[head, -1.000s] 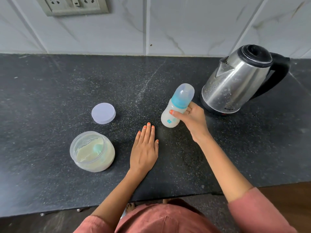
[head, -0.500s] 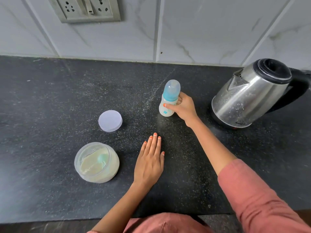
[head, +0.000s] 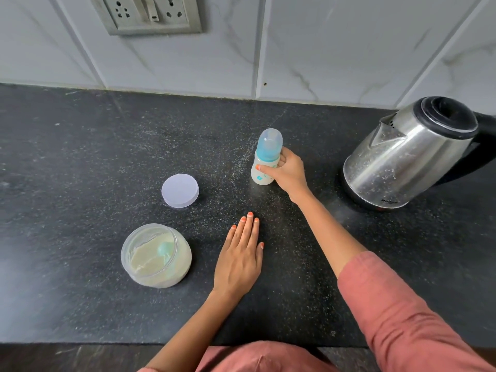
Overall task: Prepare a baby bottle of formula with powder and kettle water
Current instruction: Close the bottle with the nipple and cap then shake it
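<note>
Some kettle handle [head: 487,124] beyond right edge.

Soft, even light fills the scene, bright enough to read every surface. Faint shadows lie just right of the lid [head: 180,190] and the left hand [head: 239,260], so the light comes from the left. The dark tabletop [head: 80,157] shows a pale sheen at its left edge, and the kettle [head: 408,159] carries bright reflections. The baby bottle [head: 266,153] is sharp. Joints in the wall tiles [head: 322,44] lean outward, and the lower corners smear slightly.
</note>
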Tool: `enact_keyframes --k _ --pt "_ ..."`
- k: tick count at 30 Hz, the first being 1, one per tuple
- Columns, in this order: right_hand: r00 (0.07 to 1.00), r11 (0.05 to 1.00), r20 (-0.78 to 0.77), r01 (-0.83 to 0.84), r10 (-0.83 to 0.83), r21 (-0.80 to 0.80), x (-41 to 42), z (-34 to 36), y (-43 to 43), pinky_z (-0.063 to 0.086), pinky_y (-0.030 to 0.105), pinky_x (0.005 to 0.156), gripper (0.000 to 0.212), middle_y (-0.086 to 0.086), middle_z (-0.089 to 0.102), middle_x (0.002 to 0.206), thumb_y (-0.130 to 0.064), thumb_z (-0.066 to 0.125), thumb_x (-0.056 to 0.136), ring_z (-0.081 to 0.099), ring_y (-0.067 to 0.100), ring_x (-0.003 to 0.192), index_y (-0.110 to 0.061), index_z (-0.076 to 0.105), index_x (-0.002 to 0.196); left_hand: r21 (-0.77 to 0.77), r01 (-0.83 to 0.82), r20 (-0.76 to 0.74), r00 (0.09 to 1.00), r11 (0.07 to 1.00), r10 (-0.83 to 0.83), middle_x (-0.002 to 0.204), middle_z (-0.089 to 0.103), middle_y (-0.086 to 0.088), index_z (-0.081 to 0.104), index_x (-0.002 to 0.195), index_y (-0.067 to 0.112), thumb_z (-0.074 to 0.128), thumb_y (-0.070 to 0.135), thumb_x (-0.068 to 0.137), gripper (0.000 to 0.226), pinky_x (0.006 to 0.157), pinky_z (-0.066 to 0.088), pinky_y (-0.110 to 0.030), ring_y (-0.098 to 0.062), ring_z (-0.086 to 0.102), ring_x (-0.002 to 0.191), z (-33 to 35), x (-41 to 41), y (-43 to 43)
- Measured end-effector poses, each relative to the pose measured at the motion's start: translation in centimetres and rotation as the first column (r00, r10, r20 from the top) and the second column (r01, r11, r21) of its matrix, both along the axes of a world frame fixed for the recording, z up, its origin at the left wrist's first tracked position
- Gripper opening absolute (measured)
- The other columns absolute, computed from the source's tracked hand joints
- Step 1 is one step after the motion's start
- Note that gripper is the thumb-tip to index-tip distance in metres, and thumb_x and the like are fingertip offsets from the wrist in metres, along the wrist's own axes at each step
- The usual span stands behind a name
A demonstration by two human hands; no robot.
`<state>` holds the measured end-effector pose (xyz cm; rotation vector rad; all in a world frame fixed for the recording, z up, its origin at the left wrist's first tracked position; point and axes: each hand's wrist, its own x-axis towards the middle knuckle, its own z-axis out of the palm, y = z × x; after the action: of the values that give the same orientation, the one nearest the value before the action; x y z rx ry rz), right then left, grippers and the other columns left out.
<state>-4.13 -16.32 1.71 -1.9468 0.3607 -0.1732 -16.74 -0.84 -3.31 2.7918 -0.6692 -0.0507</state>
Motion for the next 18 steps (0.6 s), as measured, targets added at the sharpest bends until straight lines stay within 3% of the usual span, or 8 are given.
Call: enact_keyframes --k 2,5,7,9,12,16,18 --pt "1.000 1.000 0.025 0.002 -0.002 -0.017 0.0 -0.2 0.1 0.046 0.028 0.088 0.050 0.007 0.061 0.121 -0.012 0.077 0.068 0.051 0.005 0.101 -0.010 0.056 0.113 -0.009 0.000 -0.009 1.000 1.000 0.000 0.142 0.043 -0.013 0.044 0.135 0.003 0.027 0.029 0.094 0.051 0.107 0.029 -0.043 -0.026 0.043 0.131 -0.1 0.1 0.1" --pt "0.999 0.999 0.034 -0.010 0.012 -0.034 -0.3 -0.5 0.4 0.045 0.030 0.092 0.054 0.008 0.059 0.125 -0.013 0.076 0.070 0.053 0.010 0.110 -0.010 0.052 0.119 -0.033 0.007 -0.025 1.000 0.999 -0.007 0.153 0.019 -0.008 0.023 0.145 0.008 0.028 0.029 0.100 0.050 0.115 0.000 -0.036 -0.022 0.019 0.142 -0.7 0.3 0.2" --pt "0.999 0.998 0.007 -0.039 0.039 -0.047 -0.5 -0.7 0.4 0.044 0.035 0.097 0.058 0.009 0.056 0.130 -0.012 0.075 0.071 0.051 0.018 0.118 -0.009 0.048 0.123 -0.049 0.006 -0.024 1.000 0.999 -0.007 0.156 0.009 -0.004 0.014 0.147 0.012 0.027 0.030 0.100 0.052 0.113 -0.011 -0.028 -0.018 0.008 0.144 -1.0 0.4 0.3" --pt "0.998 0.998 -0.006 -0.055 0.055 -0.043 -0.9 -1.0 0.2 0.043 0.034 0.098 0.061 0.010 0.053 0.133 -0.008 0.074 0.072 0.050 0.020 0.122 -0.008 0.047 0.126 -0.076 -0.003 -0.025 1.000 0.997 0.001 0.156 0.008 -0.004 0.014 0.147 0.012 0.028 0.031 0.100 0.052 0.111 -0.013 -0.022 -0.017 0.007 0.145 -1.0 0.4 0.4" --pt "1.000 1.000 0.022 -0.021 0.021 0.005 -2.2 -1.4 -0.4 0.041 0.017 0.090 0.059 0.012 0.054 0.132 -0.001 0.072 0.073 0.051 0.018 0.121 -0.005 0.047 0.126 -0.088 -0.004 -0.021 1.000 0.996 0.002 0.156 0.008 -0.003 0.015 0.147 0.012 0.028 0.032 0.100 0.052 0.111 -0.013 -0.019 -0.015 0.006 0.145 -1.0 0.4 0.4" --pt "1.000 1.000 0.021 -0.014 0.015 -0.018 -4.0 -1.9 -1.4 0.044 0.014 0.084 0.043 0.010 0.063 0.119 -0.005 0.069 0.077 0.059 0.012 0.103 -0.006 0.056 0.117 -0.103 -0.019 -0.024 1.000 0.995 0.017 0.156 0.013 -0.004 0.019 0.146 0.011 0.031 0.030 0.100 0.052 0.111 -0.008 -0.020 -0.017 0.010 0.144 -0.8 0.5 0.3" --pt "1.000 0.999 0.011 -0.025 0.025 -0.020 -5.0 -2.1 -1.7 0.044 0.006 0.076 0.034 0.008 0.066 0.111 -0.006 0.068 0.078 0.059 0.008 0.092 -0.007 0.060 0.112 -0.122 -0.031 -0.026 0.999 0.992 0.028 0.156 0.015 -0.004 0.021 0.146 0.010 0.033 0.029 0.100 0.051 0.111 -0.006 -0.020 -0.017 0.012 0.144 -0.5 0.5 0.1"
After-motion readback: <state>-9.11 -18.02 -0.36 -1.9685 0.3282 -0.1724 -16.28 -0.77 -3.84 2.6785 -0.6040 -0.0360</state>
